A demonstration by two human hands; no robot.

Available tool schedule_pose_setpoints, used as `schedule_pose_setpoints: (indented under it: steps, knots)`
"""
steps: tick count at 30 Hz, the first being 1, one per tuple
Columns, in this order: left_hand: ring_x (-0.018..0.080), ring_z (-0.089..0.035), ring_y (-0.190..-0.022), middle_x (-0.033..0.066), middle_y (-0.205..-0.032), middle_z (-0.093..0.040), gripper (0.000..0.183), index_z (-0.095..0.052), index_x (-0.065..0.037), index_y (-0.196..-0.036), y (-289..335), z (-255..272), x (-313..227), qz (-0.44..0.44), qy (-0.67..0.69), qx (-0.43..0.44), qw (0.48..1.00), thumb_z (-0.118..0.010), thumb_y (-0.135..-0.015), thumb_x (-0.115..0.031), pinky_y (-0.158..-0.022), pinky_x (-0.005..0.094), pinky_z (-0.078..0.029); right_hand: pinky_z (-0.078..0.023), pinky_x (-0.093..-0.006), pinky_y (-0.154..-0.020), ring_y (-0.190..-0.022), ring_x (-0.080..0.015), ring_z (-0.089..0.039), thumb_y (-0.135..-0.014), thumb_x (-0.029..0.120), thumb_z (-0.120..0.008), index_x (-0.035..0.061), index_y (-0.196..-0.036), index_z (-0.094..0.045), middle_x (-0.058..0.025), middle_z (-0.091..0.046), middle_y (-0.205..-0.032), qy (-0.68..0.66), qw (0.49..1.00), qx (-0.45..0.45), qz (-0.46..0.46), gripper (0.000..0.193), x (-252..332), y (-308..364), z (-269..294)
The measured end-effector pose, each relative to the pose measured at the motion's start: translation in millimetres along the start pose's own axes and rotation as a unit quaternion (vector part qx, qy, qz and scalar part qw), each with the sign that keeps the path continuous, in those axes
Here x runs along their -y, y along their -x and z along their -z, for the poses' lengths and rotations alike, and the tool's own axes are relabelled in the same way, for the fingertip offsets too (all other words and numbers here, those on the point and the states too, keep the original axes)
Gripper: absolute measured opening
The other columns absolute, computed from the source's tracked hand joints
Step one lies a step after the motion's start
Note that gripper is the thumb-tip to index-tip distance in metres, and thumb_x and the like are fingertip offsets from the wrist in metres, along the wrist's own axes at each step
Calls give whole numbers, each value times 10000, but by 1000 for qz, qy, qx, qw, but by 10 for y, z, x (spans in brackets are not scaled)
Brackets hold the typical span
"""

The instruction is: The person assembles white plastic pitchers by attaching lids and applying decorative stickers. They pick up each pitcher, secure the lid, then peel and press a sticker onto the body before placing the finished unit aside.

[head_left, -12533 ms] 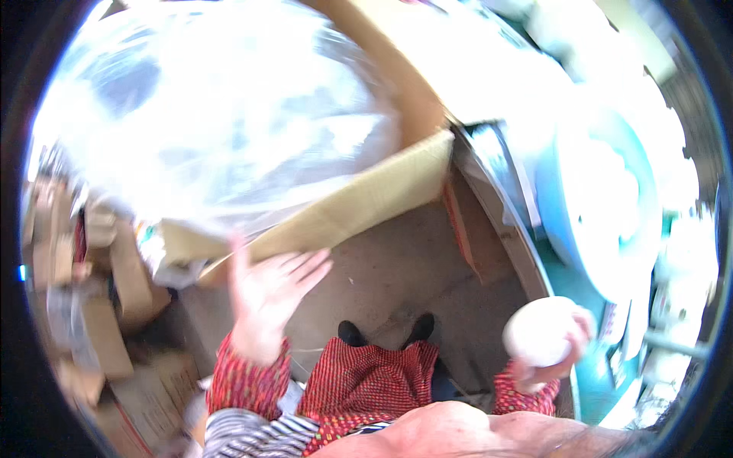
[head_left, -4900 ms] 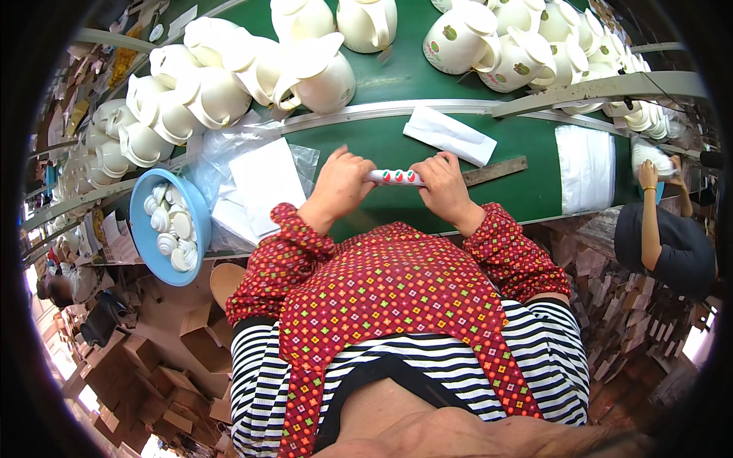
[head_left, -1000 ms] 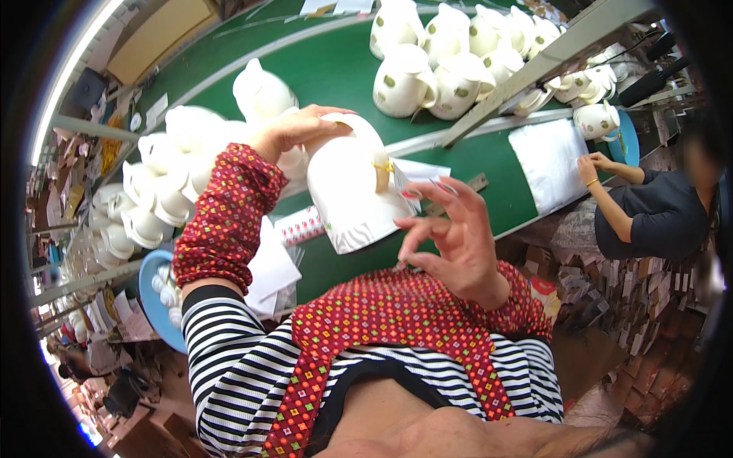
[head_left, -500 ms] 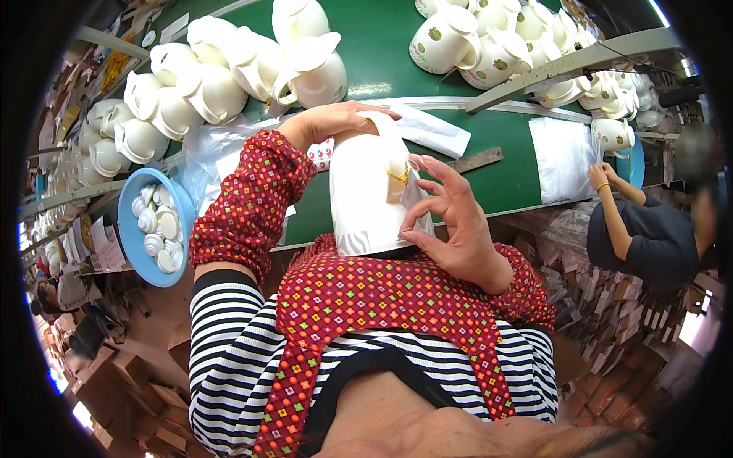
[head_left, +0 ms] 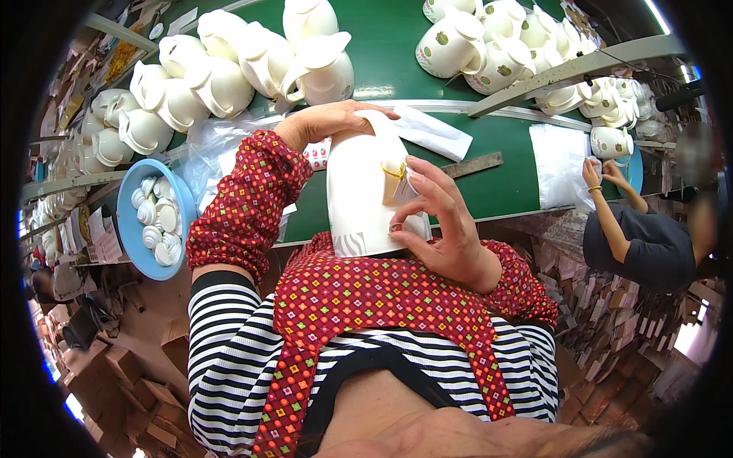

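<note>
A white jug [head_left: 355, 195] rests against my apron at the table's near edge. My left hand [head_left: 328, 122] grips its far end, some fingers hidden behind a curved white part. A tan tag [head_left: 392, 189] hangs by a yellow tie on the jug's right side. Near the end closest to me, the jug bears a grey striped patch [head_left: 350, 244]. My right hand [head_left: 443, 221] is at the jug's right side, thumb and forefinger pinched together close to its surface. What they hold, if anything, is too small to make out. The other right fingers are curled beside the tag.
White jugs [head_left: 217, 84] crowd the far left, and patterned jugs [head_left: 450, 46] the far right. A blue basin [head_left: 126, 221] holds white lids [head_left: 164, 214]. A metal ruler [head_left: 473, 164], clear bags [head_left: 557, 164] and a folded white sheet [head_left: 431, 133] lie on the green table. A co-worker [head_left: 641, 237] handles a bag at right.
My right hand has shifted slightly left, its pinched thumb and forefinger moving along the jug. My left hand keeps its grip. The co-worker's hands have moved apart at the bag.
</note>
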State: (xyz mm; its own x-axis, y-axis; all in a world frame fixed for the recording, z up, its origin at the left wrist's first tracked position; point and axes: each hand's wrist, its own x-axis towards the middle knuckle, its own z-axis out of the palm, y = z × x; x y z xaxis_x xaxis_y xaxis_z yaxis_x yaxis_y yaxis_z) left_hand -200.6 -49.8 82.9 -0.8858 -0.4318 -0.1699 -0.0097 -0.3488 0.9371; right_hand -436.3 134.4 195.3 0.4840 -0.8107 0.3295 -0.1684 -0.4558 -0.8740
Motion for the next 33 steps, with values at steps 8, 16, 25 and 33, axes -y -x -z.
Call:
schedule_pose_setpoints:
  steps: [8,16,25,33]
  knots:
    - [202,-612,-1258,112,-1407,-637,815,-540,-60,-1502,10,-7,4,-21,-30,-10,999,-705,-871,-549,-1107,358,-462,-520,-430,-1024,-1193,-307,-615,-784,-14,-845,98,-1527,-410,-254,-369,-1562,119,988,-47,87,868,-233,-30,-43]
    - [195,-568,-1308,121,-1451,-594,867,-507,-15,-1511,-100,102,-204,-36,9,4,999,-732,-869,-552,-1131,353,-427,-315,-543,-1167,-1355,-412,-436,-606,476,-983,140,-1606,-304,-255,-241,-1611,166,983,-71,-18,1255,-297,-114,230]
    - [366,-559,-1307,178,-1394,-578,854,-542,-187,-1480,-999,652,-1586,-18,-586,-243,773,-871,-711,-360,-1089,450,-482,-413,-447,-1127,-1346,-348,-473,-715,269,-952,13,-1562,-325,-216,-387,-1525,193,944,-237,-129,1085,-629,201,778]
    - [403,-428,-1411,148,-1458,-489,929,-479,-202,-1489,-2355,1803,-1171,-35,-734,-350,581,-919,-691,-381,-1076,537,-487,-454,-421,-1056,-1152,-258,-594,-789,156,-881,3,-1563,-323,-177,-464,-1435,118,932,-239,-246,966,-843,433,836]
